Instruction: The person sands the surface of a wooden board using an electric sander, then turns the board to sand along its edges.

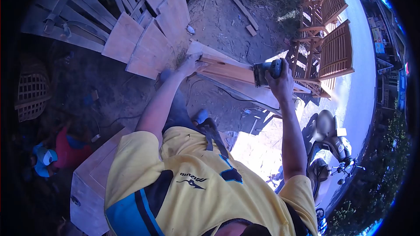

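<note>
A reddish-brown wooden board (225, 69) lies across a long, pale wooden work surface (210, 51) in front of me. My left hand (191, 64) is closed round the board's left end. My right hand (281, 78) grips a dark power sander (267, 71) from above, at the board's right part. The sander's base rests on or right against the board; its underside is hidden. A dark cord (238, 98) runs below the work surface.
Several flat wooden panels (148, 48) stand at the upper left. Slatted wooden chairs (336, 50) line the roadside at right. A person on a motorbike (326, 144) is at lower right. Another person in a blue cap (45, 159) is at lower left, near a large panel (89, 192).
</note>
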{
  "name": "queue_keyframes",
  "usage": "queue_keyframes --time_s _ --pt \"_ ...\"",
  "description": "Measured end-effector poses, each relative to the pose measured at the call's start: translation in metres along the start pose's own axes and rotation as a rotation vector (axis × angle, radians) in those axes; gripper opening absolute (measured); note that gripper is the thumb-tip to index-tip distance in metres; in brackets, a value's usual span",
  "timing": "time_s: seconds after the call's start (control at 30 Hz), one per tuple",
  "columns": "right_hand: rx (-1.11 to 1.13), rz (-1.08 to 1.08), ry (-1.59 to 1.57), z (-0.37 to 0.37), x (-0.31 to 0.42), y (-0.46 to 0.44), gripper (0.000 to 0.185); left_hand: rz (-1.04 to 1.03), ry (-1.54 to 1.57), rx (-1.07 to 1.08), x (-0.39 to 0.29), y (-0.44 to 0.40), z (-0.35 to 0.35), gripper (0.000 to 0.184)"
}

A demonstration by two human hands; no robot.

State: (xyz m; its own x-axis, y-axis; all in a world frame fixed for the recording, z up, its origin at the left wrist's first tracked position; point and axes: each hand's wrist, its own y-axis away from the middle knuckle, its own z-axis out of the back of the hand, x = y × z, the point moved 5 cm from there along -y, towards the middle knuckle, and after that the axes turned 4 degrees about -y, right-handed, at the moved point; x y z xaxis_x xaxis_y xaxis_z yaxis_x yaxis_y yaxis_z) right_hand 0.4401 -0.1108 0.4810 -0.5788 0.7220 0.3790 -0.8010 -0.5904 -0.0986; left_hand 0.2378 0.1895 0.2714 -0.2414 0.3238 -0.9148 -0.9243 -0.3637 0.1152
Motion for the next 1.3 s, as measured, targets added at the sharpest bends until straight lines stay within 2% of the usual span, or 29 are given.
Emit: queue_keyframes --time_s 0.1,0.2,0.33,0.37,0.43,0.53,0.67,0.77,0.83,0.87,1.0,1.03,1.1,1.23,1.3 --pt "0.068 0.019 -0.008 -0.011 0.034 -0.006 0.082 -0.005 -0.079 -0.012 -0.01 0.007 0.002 0.043" --pt "0.109 0.141 -0.082 -0.04 0.103 -0.004 0.08 -0.026 -0.153 -0.052 0.002 0.006 -0.003 0.042" --pt "0.259 0.195 -0.082 -0.071 0.198 -0.012 0.085 -0.094 -0.19 -0.073 -0.022 0.014 0.006 0.04" --pt "0.298 0.217 -0.079 -0.074 0.21 -0.012 0.084 -0.075 -0.308 -0.064 -0.019 0.014 0.003 0.038" --pt "0.292 0.229 -0.078 -0.073 0.206 -0.012 0.084 -0.058 -0.417 -0.071 -0.02 0.012 0.006 0.037" --pt "0.241 0.216 -0.057 -0.059 0.168 -0.013 0.084 -0.111 -0.16 -0.044 -0.033 0.014 0.012 0.032" --pt "0.065 0.203 -0.049 -0.045 0.108 -0.014 0.085 -0.063 -0.19 -0.007 -0.022 0.011 0.004 0.034" --pt "0.169 0.115 -0.061 -0.052 0.147 -0.009 0.086 -0.047 -0.203 0.038 -0.012 0.013 -0.002 0.035" --pt "0.23 0.129 -0.088 -0.061 0.187 -0.001 0.087 -0.185 -0.231 -0.094 0.002 0.013 -0.007 0.034" --pt "0.254 0.167 -0.127 -0.068 0.201 0.002 0.087 -0.15 -0.241 -0.126 -0.004 0.017 -0.008 0.034" --pt "0.283 0.164 -0.192 -0.071 0.2 0.019 0.086 -0.137 -0.34 -0.111 -0.003 0.026 -0.007 0.034" --pt "0.275 0.142 -0.197 -0.067 0.188 0.021 0.086 -0.145 -0.344 -0.089 -0.003 0.024 -0.01 0.034" --pt "0.166 0.062 -0.163 -0.048 0.145 0.022 0.087 -0.108 -0.119 0.015 0.0 0.023 -0.012 0.036" --pt "0.013 -0.079 -0.059 -0.025 0.044 0.018 0.089 -0.08 -0.07 0.006 -0.017 0.029 -0.012 0.038" --pt "0.003 -0.109 -0.039 -0.017 0.035 0.011 0.09 -0.068 -0.066 -0.001 -0.019 0.029 -0.013 0.036"
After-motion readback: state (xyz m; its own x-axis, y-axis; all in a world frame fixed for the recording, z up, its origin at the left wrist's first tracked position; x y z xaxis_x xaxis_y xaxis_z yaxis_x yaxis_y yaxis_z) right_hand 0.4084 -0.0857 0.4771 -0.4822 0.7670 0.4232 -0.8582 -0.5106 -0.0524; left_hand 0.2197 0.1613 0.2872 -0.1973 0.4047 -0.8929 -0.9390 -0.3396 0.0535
